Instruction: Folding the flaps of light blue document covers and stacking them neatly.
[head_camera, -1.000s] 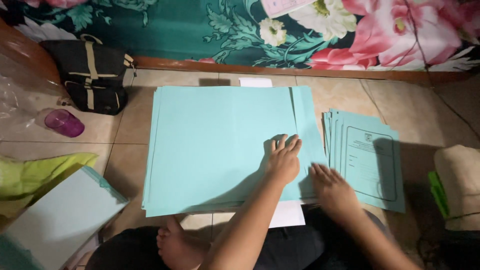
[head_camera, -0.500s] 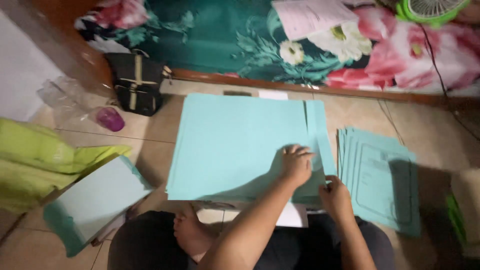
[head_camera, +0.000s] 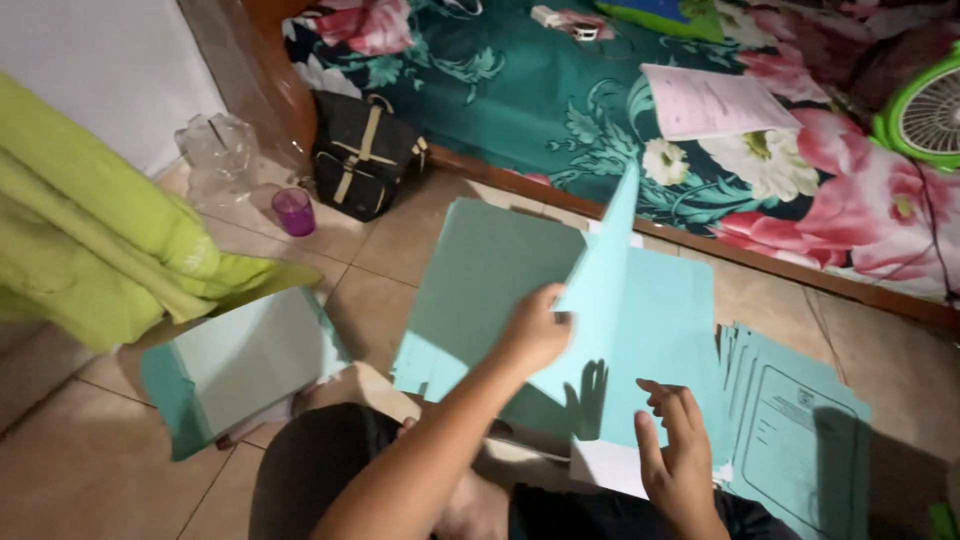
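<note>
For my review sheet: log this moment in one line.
left hand: lifting sheet | right hand: open, over stack | floor

left hand (head_camera: 535, 330) lifting teal sheet (head_camera: 600, 300) (right hand (head_camera: 675, 455) open)

A black bag (head_camera: 362, 155) stands near a purple cup (head_camera: 294, 211).

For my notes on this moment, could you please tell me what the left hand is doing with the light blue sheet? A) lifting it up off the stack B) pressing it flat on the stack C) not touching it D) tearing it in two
A: the left hand grips the light blue sheet, whose corner stands raised above the stack on the floor.
</note>
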